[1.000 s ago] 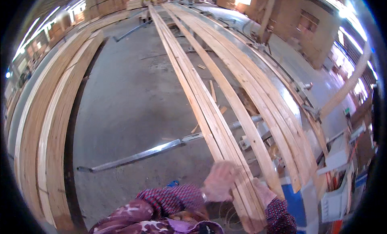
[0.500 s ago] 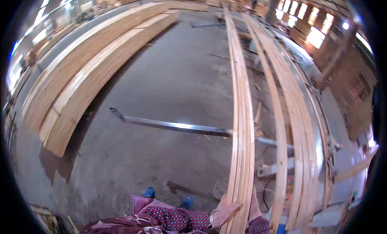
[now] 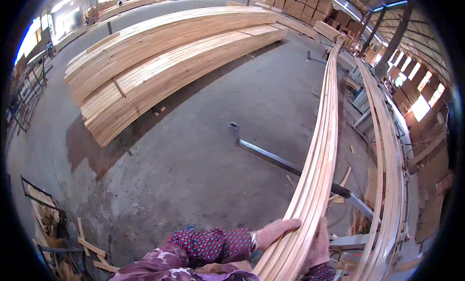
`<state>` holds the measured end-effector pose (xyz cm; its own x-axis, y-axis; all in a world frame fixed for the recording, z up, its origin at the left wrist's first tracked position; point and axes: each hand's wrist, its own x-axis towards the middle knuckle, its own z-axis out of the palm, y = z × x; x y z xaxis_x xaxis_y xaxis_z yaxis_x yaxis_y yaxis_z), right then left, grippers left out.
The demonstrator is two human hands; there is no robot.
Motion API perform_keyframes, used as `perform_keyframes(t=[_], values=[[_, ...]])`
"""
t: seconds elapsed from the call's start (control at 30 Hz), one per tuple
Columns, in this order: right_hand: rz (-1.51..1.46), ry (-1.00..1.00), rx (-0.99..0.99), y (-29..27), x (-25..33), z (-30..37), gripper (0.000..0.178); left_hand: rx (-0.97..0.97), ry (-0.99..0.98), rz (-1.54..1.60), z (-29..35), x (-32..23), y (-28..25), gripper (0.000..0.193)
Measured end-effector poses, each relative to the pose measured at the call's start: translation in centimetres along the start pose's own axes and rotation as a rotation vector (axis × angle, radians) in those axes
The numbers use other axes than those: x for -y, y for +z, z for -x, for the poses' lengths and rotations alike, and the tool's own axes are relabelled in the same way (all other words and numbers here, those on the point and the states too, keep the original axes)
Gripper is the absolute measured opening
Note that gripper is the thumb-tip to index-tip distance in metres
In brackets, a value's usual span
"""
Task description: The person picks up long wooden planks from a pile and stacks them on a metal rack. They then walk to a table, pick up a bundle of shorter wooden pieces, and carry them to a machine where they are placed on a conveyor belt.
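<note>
A bundle of several long pale wooden strips (image 3: 317, 169) runs from my body toward the far right, bending slightly along its length. My left hand (image 3: 277, 232), in a pink glove, is closed over the bundle's left side, thumb on top. My right hand (image 3: 319, 244), gloved alike, grips the right side; its fingers are partly hidden by the wood. Farther along, the bundle passes over a metal bar (image 3: 271, 156) with an upturned end. At right, more long strips (image 3: 382, 169) lie lengthwise on a machine-like frame.
Two long stacks of timber (image 3: 179, 58) rest on the concrete floor (image 3: 193, 174) at left. Scrap wood pieces (image 3: 97, 252) and a dark metal rack (image 3: 41, 198) are at lower left. Loose offcuts (image 3: 344, 177) lie beneath the bar. Brown stacked blocks (image 3: 305, 7) stand far back.
My view has turned left. The bundle, still in both hands, has shifted left along the metal bar, away from the strips on the right.
</note>
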<state>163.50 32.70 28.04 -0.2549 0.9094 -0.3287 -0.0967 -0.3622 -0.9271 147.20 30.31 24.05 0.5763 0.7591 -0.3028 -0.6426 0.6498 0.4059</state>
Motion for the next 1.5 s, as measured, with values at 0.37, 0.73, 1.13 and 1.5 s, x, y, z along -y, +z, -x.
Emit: perform_keyframes(t=[0.37, 0.73, 1.13, 1.5], values=[[0.39, -0.07, -0.092, 16.0, 11.0, 0.5, 0.046, 0.373, -0.101, 0.389, 11.3, -13.1, 1.0, 0.06], [0.248, -0.146, 0.002, 29.6, 12.6, 1.1, 0.06, 0.382, -0.112, 0.448, 21.6, -21.5, -1.2, 0.057], [-0.408, -0.103, 0.266, 53.1, 3.8, -5.9, 0.082, 0.331, 0.007, 0.421, 33.8, -31.7, -16.3, 0.052], [-0.445, -0.011, 0.291, 68.6, -8.1, -13.3, 0.08, 0.048, 0.122, 0.337, 45.6, -38.8, -33.2, 0.051]])
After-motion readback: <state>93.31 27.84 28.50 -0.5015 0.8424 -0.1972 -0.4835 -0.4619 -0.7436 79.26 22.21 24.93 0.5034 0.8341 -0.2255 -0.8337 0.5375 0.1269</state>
